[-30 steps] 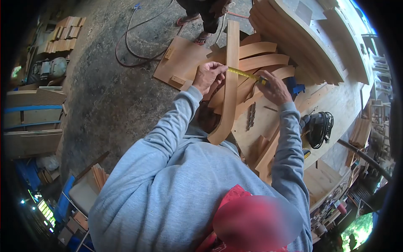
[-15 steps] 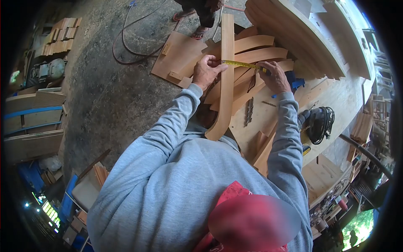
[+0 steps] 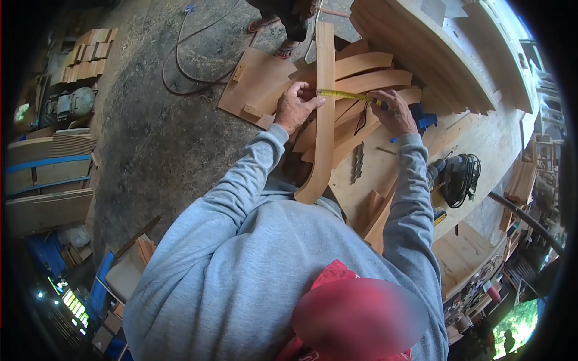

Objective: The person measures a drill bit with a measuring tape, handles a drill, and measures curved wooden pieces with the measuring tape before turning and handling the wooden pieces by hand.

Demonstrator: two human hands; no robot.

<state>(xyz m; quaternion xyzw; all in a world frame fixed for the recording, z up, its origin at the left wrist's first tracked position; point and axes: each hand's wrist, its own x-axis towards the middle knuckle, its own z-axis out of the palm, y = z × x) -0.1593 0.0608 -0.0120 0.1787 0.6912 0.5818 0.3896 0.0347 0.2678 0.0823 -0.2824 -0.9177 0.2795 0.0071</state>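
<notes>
A long wooden piece [image 3: 326, 129], straight for most of its length and curved at its near end, extends away from my body. My left hand [image 3: 295, 108] grips its left edge, thumb on the upper face beside the end of the yellow tape blade. In my right hand [image 3: 394, 113] is a tape measure [image 3: 379, 103], its case mostly covered by my fingers. The drawn-out blade [image 3: 343, 94] lies across the width of the wooden piece and bridges to the right hand. Beneath are several curved wooden pieces [image 3: 376, 79].
A corded power tool [image 3: 460, 179] and drill bits [image 3: 357, 162] lie on the worktable [image 3: 385, 171] to the right. Large curved wooden parts [image 3: 421, 51] stand beyond. A flat panel [image 3: 256, 84] and a hose [image 3: 180, 78] are at left. Another person's feet [image 3: 286, 48] show at the top.
My left thumb has shifted slightly on the wooden piece's edge. The tape still lies across it, and both hands stay in nearly the same place.
</notes>
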